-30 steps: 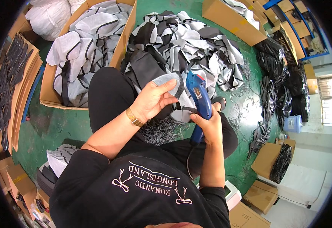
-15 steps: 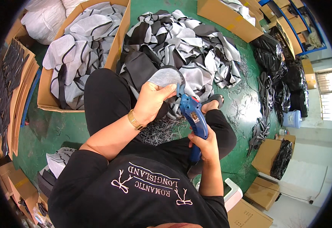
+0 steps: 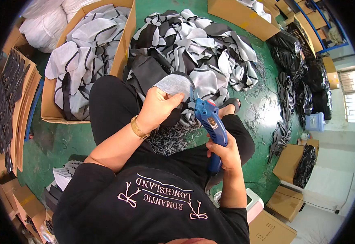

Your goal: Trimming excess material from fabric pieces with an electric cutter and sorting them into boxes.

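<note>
My left hand [image 3: 158, 107] pinches a rounded grey fabric piece [image 3: 173, 84] with a dark edge, thumb on top. In my right hand [image 3: 227, 152] is a pair of blue electric scissors [image 3: 212, 122], the fingers wrapped round its handle. The scissors' narrow jaws point away from me and stand right at the fabric's right edge; I cannot tell whether they touch it. Just beyond both hands lies a big heap of grey and black fabric pieces [image 3: 204, 44] on the floor. Thin trimmed strips [image 3: 171, 142] are piled below the fabric, between my legs.
At the left stands a cardboard box [image 3: 65, 118] full of similar grey pieces. Black plastic bags [image 3: 317, 75] and a pale blue bucket [image 3: 315, 122] line the right side. Another carton [image 3: 242, 18] is at the far right. Loose clippings litter the green floor [image 3: 254, 118].
The scissors and my right hand have shifted slightly right, opening a little more space from my left hand. My left hand, still pinching the fabric, has moved slightly left.
</note>
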The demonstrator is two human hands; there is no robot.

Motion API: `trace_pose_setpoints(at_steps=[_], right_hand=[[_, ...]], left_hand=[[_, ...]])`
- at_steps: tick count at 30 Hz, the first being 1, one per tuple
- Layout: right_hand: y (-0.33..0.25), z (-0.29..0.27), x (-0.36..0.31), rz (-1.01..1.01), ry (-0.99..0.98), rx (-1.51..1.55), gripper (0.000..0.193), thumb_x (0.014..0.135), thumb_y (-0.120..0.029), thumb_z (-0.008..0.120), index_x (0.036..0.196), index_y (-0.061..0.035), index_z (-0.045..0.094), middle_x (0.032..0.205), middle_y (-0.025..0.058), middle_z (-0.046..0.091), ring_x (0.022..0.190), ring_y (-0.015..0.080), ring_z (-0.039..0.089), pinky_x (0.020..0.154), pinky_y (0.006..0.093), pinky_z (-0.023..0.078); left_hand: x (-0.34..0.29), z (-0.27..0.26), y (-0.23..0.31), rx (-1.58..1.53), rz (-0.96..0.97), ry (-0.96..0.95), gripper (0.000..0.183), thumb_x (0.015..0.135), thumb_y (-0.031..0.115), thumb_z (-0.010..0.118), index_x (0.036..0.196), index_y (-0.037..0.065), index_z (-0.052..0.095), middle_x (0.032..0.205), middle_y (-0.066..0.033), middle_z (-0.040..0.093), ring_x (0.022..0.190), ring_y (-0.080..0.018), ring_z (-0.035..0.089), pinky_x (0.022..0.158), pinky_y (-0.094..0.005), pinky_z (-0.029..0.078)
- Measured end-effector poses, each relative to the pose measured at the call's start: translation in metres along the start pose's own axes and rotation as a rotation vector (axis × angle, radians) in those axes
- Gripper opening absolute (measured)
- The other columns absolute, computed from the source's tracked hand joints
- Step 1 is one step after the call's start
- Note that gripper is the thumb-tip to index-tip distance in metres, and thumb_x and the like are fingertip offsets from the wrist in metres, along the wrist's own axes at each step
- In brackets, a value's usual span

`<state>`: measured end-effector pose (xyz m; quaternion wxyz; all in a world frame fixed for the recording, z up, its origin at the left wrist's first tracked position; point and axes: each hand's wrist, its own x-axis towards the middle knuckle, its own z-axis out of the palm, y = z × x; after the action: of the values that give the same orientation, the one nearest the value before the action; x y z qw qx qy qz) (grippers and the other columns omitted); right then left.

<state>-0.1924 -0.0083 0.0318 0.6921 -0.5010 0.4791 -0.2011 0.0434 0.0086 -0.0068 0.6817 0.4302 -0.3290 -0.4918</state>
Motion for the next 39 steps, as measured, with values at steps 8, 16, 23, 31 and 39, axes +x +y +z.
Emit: trace_pose_setpoints(at_steps=[8,16,23,31,39], right_hand=[[-0.011,-0.007,-0.007,0.052,-0.029,-0.014,0.034,0.068,-0.001,0.067,0.099,0.0053,0.056,0.076,0.0067,0.057,0.054,0.0153,0.056,0.050,0.0268,0.047],[-0.012,-0.006,-0.007,0.077,-0.046,-0.037,0.035,0.067,0.000,0.067,0.100,0.0051,0.055,0.079,0.0076,0.057,0.054,0.0161,0.056,0.050,0.0269,0.047],[-0.010,-0.004,-0.003,0.061,-0.057,-0.027,0.035,0.067,-0.001,0.067,0.100,0.0050,0.056,0.077,0.0076,0.057,0.054,0.0163,0.056,0.050,0.0272,0.047],[-0.027,0.014,0.031,-0.128,0.013,0.125,0.036,0.071,-0.009,0.071,0.101,0.0054,0.055,0.072,0.0064,0.056,0.054,0.0148,0.054,0.051,0.0268,0.048],[-0.029,0.042,0.065,-0.255,0.095,-0.237,0.038,0.065,-0.013,0.079,0.095,0.0013,0.059,0.078,0.0032,0.061,0.069,0.0103,0.056,0.064,0.0264,0.047]], left_hand=[[-0.003,-0.006,0.016,0.277,0.004,-0.102,0.019,0.083,0.004,0.059,0.101,0.001,0.065,0.092,0.0017,0.064,0.080,-0.0042,0.056,0.071,-0.0220,0.045],[-0.006,-0.012,0.020,0.318,-0.011,-0.161,0.022,0.079,-0.001,0.054,0.098,-0.001,0.063,0.085,0.0017,0.063,0.076,-0.0034,0.055,0.069,-0.0217,0.046],[-0.009,-0.017,0.024,0.440,-0.016,-0.228,0.021,0.081,0.004,0.056,0.100,0.002,0.065,0.085,0.0036,0.063,0.064,0.0000,0.051,0.054,-0.0185,0.043],[-0.014,-0.019,0.005,0.256,-0.110,-0.286,0.027,0.082,0.000,0.055,0.109,0.001,0.060,0.096,-0.0013,0.065,0.083,-0.0068,0.060,0.072,-0.0233,0.049],[-0.030,-0.012,-0.015,-0.118,-0.240,-0.290,0.041,0.086,0.001,0.060,0.125,0.003,0.048,0.115,-0.0051,0.060,0.101,-0.0123,0.059,0.087,-0.0287,0.048]])
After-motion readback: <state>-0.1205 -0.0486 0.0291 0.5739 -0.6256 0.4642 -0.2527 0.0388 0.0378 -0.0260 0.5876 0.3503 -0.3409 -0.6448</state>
